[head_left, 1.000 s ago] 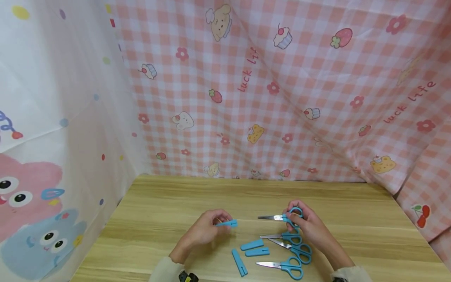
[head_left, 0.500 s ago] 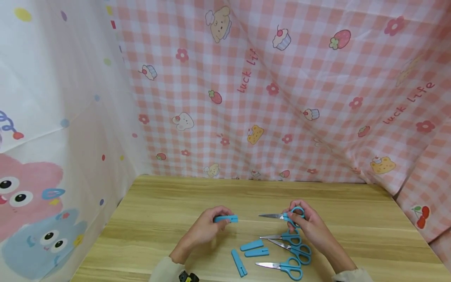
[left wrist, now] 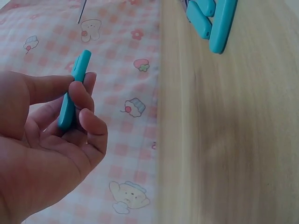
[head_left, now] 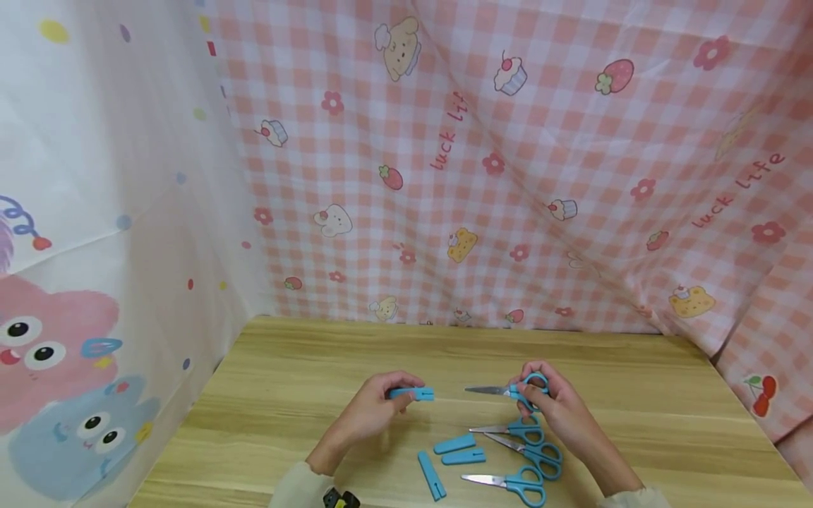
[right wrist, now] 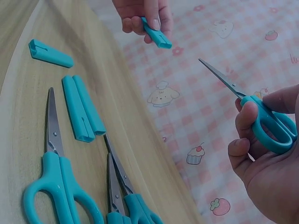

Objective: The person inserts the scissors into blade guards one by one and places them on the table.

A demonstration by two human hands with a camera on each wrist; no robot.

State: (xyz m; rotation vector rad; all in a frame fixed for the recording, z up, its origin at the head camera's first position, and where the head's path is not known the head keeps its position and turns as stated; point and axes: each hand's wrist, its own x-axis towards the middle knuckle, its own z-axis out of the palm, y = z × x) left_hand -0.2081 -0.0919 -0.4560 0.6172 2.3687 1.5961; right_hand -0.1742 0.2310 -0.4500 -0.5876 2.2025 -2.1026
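Between thumb and fingers, my left hand [head_left: 375,408] pinches a blue scissor cover [left wrist: 80,66], its slotted open end facing right in the head view. My right hand [head_left: 554,402] grips a pair of scissors [right wrist: 261,112] by the blue handles, blades together and pointing left toward the cover. A gap separates blade tip and cover. Below on the table lie more scissors [head_left: 524,487], two pairs of them crossing near the right hand. Left of these are two covers side by side [head_left: 454,444] and a third cover [head_left: 432,475] set at a slant.
The wooden table [head_left: 286,353] fills the lower part of the head view. A pink checked cloth [head_left: 406,176] hangs behind it, and a white patterned cloth [head_left: 165,233] hangs along the left side.
The cover in my left hand has turned so its broad face shows, and has risen slightly. My right hand with its scissors has barely moved.
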